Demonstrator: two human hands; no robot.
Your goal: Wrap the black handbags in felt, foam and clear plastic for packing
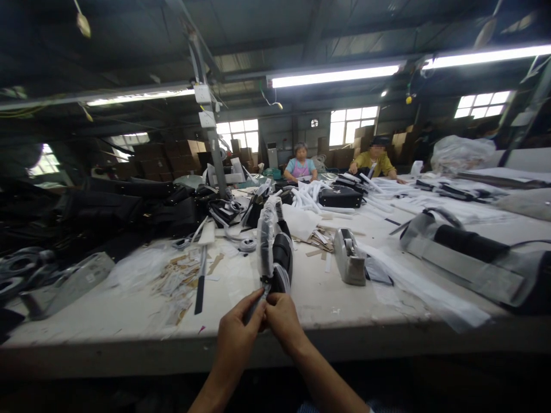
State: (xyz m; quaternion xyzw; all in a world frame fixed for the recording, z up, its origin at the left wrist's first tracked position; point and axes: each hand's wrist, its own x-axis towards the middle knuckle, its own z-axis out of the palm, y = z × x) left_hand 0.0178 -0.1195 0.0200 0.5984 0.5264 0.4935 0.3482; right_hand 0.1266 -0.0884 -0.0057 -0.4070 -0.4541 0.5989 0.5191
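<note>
Bag of black leather-like material (283, 250), its arched handle wrapped in clear plastic (265, 241), is at the near middle of a long white table (310, 312). The left hand (243, 321) and right hand (284, 318) meet at its near end, both pinching it there, the exact grip partly hidden. Just right sits a grey metal tape dispenser (350, 268); left lie tan cardboard scraps (174, 281). Far off are a person in a pink apron (301, 168) and a person in a yellow top (377, 164).
</note>
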